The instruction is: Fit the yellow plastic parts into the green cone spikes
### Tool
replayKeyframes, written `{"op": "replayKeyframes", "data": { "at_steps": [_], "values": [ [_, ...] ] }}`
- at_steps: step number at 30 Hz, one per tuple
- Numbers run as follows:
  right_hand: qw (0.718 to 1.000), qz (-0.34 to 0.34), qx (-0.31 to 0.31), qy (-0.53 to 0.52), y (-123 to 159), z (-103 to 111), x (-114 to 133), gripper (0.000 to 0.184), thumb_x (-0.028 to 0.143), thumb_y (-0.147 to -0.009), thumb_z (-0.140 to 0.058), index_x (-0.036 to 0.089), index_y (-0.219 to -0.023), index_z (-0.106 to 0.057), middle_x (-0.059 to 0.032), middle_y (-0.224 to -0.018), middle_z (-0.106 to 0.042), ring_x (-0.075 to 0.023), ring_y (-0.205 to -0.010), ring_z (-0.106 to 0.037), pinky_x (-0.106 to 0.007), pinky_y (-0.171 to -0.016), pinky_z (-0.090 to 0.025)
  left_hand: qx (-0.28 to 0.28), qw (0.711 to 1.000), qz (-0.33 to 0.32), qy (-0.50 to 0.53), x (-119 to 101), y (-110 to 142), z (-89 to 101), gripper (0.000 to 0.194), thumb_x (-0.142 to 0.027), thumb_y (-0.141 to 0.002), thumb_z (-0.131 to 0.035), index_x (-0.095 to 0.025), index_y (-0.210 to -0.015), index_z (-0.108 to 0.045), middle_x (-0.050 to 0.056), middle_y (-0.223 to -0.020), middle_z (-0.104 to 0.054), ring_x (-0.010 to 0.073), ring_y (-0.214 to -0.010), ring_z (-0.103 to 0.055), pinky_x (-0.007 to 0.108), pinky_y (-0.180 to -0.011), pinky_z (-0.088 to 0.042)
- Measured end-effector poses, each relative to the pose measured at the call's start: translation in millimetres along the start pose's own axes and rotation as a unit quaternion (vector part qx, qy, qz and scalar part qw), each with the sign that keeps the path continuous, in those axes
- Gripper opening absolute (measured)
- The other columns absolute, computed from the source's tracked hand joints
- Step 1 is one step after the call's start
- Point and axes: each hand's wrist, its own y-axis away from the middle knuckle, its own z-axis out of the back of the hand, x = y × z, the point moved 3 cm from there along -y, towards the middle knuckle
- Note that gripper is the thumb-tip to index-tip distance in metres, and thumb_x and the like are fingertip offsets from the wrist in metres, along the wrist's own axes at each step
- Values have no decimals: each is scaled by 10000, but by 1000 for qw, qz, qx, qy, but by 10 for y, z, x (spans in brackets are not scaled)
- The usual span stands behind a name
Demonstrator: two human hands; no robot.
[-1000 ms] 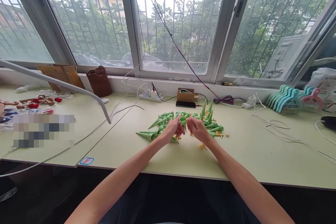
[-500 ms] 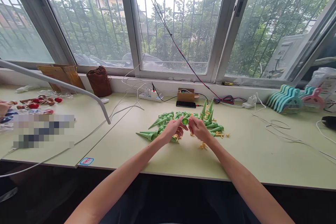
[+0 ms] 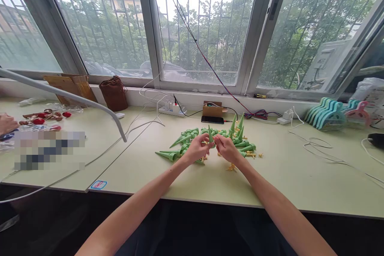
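My left hand [image 3: 198, 148] is closed round a green plastic cone spike [image 3: 210, 135], its tip pointing up. Against the spike's lower right side, my right hand [image 3: 225, 147] is pinched; its fingertips hide whatever small part they may hold. Behind and around both hands lies a pile of similar green cone spikes [image 3: 170, 155]. A few of them stand upright [image 3: 233, 126] to the right of the hands. Small yellow plastic pieces [image 3: 231, 167] lie on the table below my right hand, with more of them [image 3: 250, 154] further right.
A black phone [image 3: 212, 119] lies behind the pile before a small cardboard box [image 3: 213, 109]. White cables [image 3: 318, 148] cross the table [image 3: 288, 180]. Hangers [image 3: 325, 114] stand at right. At far left, another person's hand [image 3: 7, 123] is near red-and-brown items [image 3: 39, 121].
The green cone spike has turned in my left hand: its open round end faced me before, and its tip now points up. My right hand stays close against it.
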Motion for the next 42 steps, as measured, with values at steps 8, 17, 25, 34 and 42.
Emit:
{"op": "replayKeyframes", "data": {
  "at_steps": [8,17,25,34,42],
  "values": [
    [1000,6,-7,22,-11,9,4,400,429,-970,-327,206,-642,-383,28,-531,-431,-116,-486,-368,-251,-499,-283,-44,994,-46,-90,27,-13,5,237,-396,-807,-569,-161,-830,-591,38,-857,-604,70,-491,-552,181,-411,-434],
    [999,11,-15,37,-18,-2,25,417,425,-978,-319,202,-637,-407,18,-542,-471,-117,-494,-400,-255,-524,-296,-68,990,-67,-100,25,-14,8,248,-379,-826,-554,-175,-956,-613,42,-835,-577,97,-556,-580,167,-376,-447],
    [997,19,-63,38,-24,23,37,392,432,-974,-345,192,-682,-447,32,-554,-449,-110,-507,-388,-245,-535,-293,-115,992,-31,-46,82,-55,20,319,-359,-787,-605,-201,-1049,-514,57,-1010,-535,87,-578,-589,202,-375,-506],
    [997,38,-64,23,-17,45,71,372,405,-971,-368,186,-682,-448,43,-553,-413,-100,-517,-367,-237,-546,-295,-105,986,77,104,84,-75,32,404,-582,-818,-529,-187,-873,-468,-35,-642,-485,49,-367,-413,167,-297,-325],
    [999,45,-24,-5,-14,26,81,370,396,-962,-377,188,-657,-406,43,-551,-414,-96,-525,-350,-230,-538,-293,-40,978,134,154,41,-37,-2,419,-598,-791,-561,-194,-808,-449,-25,-589,-500,66,-402,-411,177,-337,-318]
  ]
}}
